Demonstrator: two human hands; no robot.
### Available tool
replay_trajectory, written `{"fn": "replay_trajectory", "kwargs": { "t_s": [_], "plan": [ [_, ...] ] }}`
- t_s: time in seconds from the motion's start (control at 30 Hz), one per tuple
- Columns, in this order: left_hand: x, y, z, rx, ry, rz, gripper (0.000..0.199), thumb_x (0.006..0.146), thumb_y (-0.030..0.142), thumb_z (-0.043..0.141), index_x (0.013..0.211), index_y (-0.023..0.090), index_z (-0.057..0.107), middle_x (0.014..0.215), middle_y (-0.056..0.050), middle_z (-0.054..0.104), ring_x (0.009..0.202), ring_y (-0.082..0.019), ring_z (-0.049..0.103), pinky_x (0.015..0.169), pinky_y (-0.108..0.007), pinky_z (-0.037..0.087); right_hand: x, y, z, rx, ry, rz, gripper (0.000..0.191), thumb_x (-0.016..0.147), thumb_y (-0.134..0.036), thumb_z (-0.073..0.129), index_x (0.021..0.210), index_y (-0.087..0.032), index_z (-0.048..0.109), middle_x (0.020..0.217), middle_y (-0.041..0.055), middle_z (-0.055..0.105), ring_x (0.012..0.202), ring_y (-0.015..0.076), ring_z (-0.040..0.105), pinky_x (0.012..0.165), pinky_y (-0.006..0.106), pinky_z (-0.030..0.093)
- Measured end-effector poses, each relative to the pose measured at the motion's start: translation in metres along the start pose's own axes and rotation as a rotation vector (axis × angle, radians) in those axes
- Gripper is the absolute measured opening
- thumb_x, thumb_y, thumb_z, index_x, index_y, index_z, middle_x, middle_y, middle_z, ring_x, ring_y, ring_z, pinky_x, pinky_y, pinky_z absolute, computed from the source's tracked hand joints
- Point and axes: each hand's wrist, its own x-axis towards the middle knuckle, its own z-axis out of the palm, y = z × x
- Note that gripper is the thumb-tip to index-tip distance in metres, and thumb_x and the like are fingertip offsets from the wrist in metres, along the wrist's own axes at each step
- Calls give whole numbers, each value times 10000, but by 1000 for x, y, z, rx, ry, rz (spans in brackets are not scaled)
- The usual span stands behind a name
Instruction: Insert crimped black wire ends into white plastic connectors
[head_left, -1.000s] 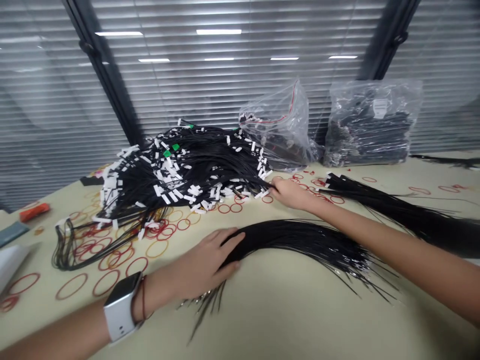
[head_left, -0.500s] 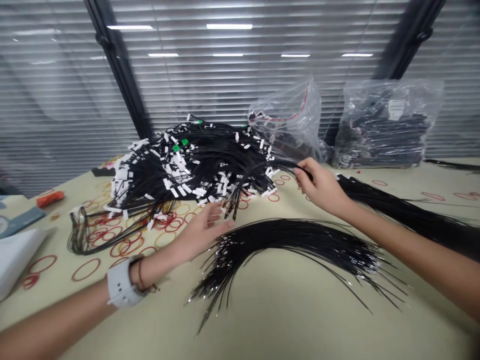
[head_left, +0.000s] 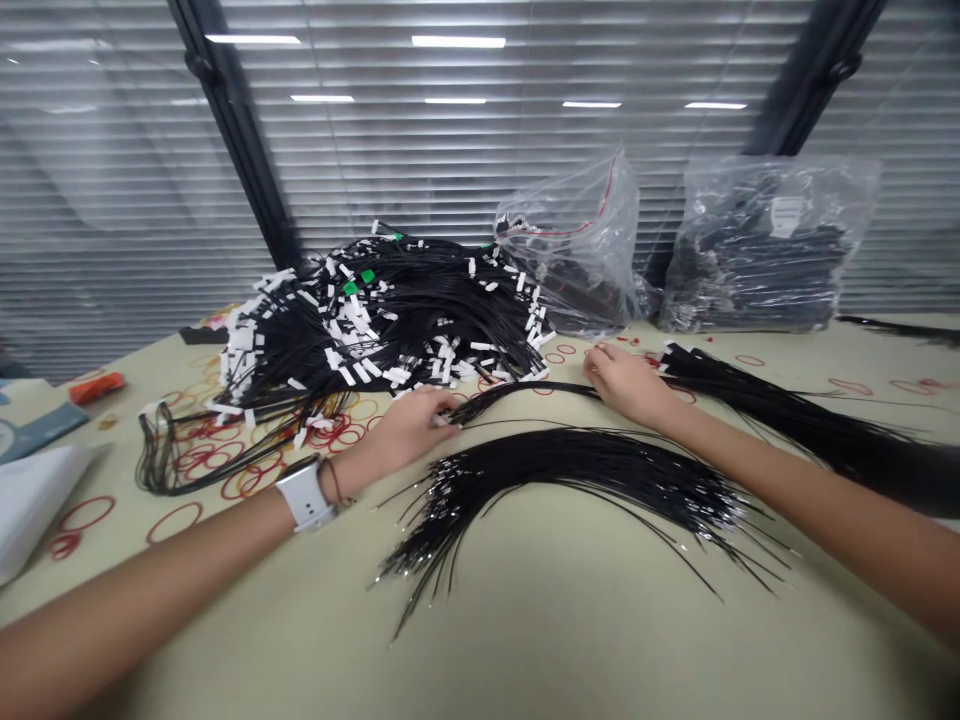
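A thin bundle of black cables (head_left: pixel 525 388) stretches between my two hands in a low arch just above the table. My left hand (head_left: pixel 411 432), with a pale watch on its wrist, is closed around the bundle's left end, where a bit of white shows at the fingertips. At the other end my right hand (head_left: pixel 628 382) grips the cables from above, and its fingers hide that end. Closer to me, a thick curved bundle of black wires (head_left: pixel 570 460) with shiny metal tips lies on the table. Behind my left hand rises a big heap of black cables with white connectors (head_left: pixel 420 310).
Red and yellow rubber bands (head_left: pixel 255 470) are scattered over the table (head_left: pixel 600 640). Another black cable bundle (head_left: pixel 810 430) lies at the right. Two clear plastic bags (head_left: pixel 772 250) (head_left: pixel 577 240) stand by the window blinds. A white box-like object (head_left: pixel 41 505) sits at the left edge.
My right hand has lowered the thin cable bundle toward the table. My left hand, formerly open beside the hanging ends, has closed on them, and the bundle is now straighter.
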Motion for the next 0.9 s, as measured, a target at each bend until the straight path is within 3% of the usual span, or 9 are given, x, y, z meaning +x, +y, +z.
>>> {"fn": "replay_trajectory", "kwargs": {
  "t_s": [0.1, 0.27, 0.4, 0.5, 0.57, 0.73, 0.83, 0.9],
  "plan": [
    [-1, 0, -4, -93, 40, -61, 341, 595, 278, 687, 912, 181, 607, 967, -71, 599, 913, -239, 536, 804, -409, 424, -3, -24, -14, 30, 68, -46, 239, 856, -292, 389, 948, -103, 504, 951, 137, 507, 902, 227, 491, 784, 386, 390],
    [-8, 0, -8, -296, 77, -193, 317, 606, 239, 688, 888, 143, 581, 848, -61, 633, 789, -183, 604, 725, -341, 479, -26, -108, -37, 204, -39, -368, 249, 863, -358, 367, 935, -187, 534, 931, 51, 548, 841, 148, 511, 774, 264, 406],
    [-17, 7, -12, -400, 84, -251, 280, 627, 199, 682, 885, 155, 582, 622, 22, 577, 589, -124, 582, 592, -274, 478, -53, -181, -31, 370, -66, -438, 677, 723, -665, 372, 1071, -103, 519, 1058, 138, 536, 989, 256, 456, 878, 387, 363],
    [-23, 11, -14, -440, 74, -260, 288, 632, 196, 689, 900, 158, 591, 592, 38, 549, 550, -103, 553, 545, -241, 458, -63, -217, -14, 399, -66, -403, 958, 650, -753, 336, 1245, -3, 366, 1255, 243, 384, 1148, 356, 324, 962, 485, 249],
    [-26, 11, -16, -456, 73, -257, 286, 631, 192, 694, 897, 162, 594, 593, 43, 541, 552, -96, 543, 541, -231, 451, -63, -228, -2, 395, -74, -404, 948, 683, -729, 321, 1253, 27, 347, 1296, 267, 330, 1194, 375, 267, 987, 494, 201],
    [-32, 4, -21, -480, 92, -254, 281, 597, 168, 716, 857, 165, 609, 637, 38, 554, 589, -97, 525, 585, -241, 452, -56, -224, 15, 377, -149, -463, 495, 880, -387, 289, 1136, -15, 490, 1238, 202, 446, 1174, 277, 352, 990, 394, 245],
    [-38, -1, -24, -499, 99, -264, 290, 590, 173, 720, 859, 165, 614, 686, 21, 586, 632, -108, 540, 619, -258, 462, -55, -217, 15, 384, -161, -547, 358, 859, -170, 318, 1145, -38, 488, 1247, 157, 456, 1184, 225, 354, 1000, 341, 238],
    [-41, -3, -24, -511, 104, -271, 308, 584, 186, 725, 871, 165, 613, 729, 7, 605, 672, -121, 557, 651, -276, 470, -54, -215, 12, 395, -166, -562, 344, 841, -142, 339, 1134, -59, 497, 1225, 134, 483, 1163, 206, 378, 985, 325, 258]
  ]
}}
